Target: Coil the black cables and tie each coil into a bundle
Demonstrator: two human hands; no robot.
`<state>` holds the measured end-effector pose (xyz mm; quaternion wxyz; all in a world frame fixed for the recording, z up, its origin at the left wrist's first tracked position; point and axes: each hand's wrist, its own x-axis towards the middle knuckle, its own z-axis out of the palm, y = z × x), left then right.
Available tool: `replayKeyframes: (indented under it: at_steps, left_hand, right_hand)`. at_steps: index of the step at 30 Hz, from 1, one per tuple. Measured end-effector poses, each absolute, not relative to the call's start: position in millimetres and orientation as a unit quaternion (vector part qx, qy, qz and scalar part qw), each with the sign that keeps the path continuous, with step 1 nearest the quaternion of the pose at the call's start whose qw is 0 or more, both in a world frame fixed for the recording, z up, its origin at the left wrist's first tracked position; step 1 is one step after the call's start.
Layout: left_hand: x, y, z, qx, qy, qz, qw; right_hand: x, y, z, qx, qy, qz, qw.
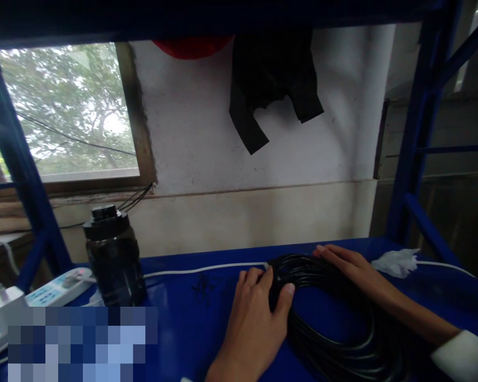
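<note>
A large coil of black cable lies on the blue shelf at the lower right. My left hand is at the coil's left side, with its fingers curled at the cable and the thumb on the inner side of the loop. Over the coil's far right edge rests my right hand, its fingers stretched out together and reaching towards the back of the coil. A white cable runs along the shelf and meets the coil beside my left fingertips.
A dark bottle stands at the left, near a white power strip. Small black bits lie mid-shelf. A crumpled plastic bag is at the right. Blue posts frame the shelf; black cloth hangs above.
</note>
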<state>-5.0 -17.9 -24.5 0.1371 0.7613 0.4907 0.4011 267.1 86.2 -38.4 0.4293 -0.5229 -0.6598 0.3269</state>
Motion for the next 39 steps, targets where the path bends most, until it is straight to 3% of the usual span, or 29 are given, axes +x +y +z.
replayKeyframes:
  at_steps: [39]
  left_hand:
    - [-6.8,-18.3,-23.4,0.765,0.486,0.399,0.138]
  right_hand:
    - [254.4,78.0,-30.5,-0.477,-0.702,0.308,0.429]
